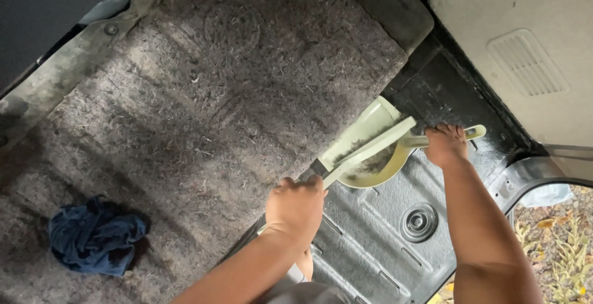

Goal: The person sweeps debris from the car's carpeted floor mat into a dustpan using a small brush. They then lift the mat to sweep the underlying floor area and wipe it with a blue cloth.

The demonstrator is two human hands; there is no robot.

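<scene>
With the left hand [295, 205] gripping a hand brush [369, 148] and the right hand [446, 143] holding the pale green dustpan [370, 132] between them, some debris is already collected, while the felt floor mat [204, 94] beyond the left hand looks still littered.

blue rag [96, 235] (crumpled) on felt mat [204, 82] | round floor plug [418, 222]

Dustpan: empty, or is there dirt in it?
Not empty. The dustpan holds a patch of dark debris by the brush, which the left hand sweeps across it.
</scene>
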